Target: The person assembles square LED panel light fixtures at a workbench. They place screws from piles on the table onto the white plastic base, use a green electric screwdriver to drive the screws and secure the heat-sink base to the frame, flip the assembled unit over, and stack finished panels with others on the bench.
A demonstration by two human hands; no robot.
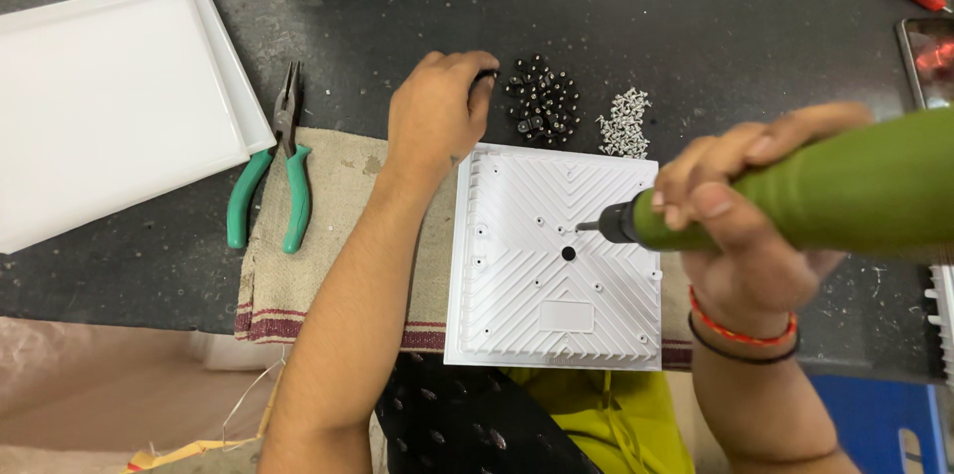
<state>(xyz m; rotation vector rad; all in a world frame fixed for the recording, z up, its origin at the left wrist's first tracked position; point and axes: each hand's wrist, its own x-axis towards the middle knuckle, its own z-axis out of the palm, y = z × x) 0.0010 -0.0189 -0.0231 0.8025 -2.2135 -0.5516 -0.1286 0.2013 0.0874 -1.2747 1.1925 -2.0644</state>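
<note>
Bright, even light falls from above, leaving only soft, short shadows under the pliers (268, 166) on the dark table (696, 17). The white trays (109, 106) left of the pliers are nearly washed out, and the green screwdriver (845, 191) looks slightly soft.

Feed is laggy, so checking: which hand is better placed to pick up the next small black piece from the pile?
Left, probably. The left hand is at the edge of the pile of black pieces, fingertips nearly touching it. The right hand grips the green electric screwdriver, its tip on the white ribbed panel.
</note>
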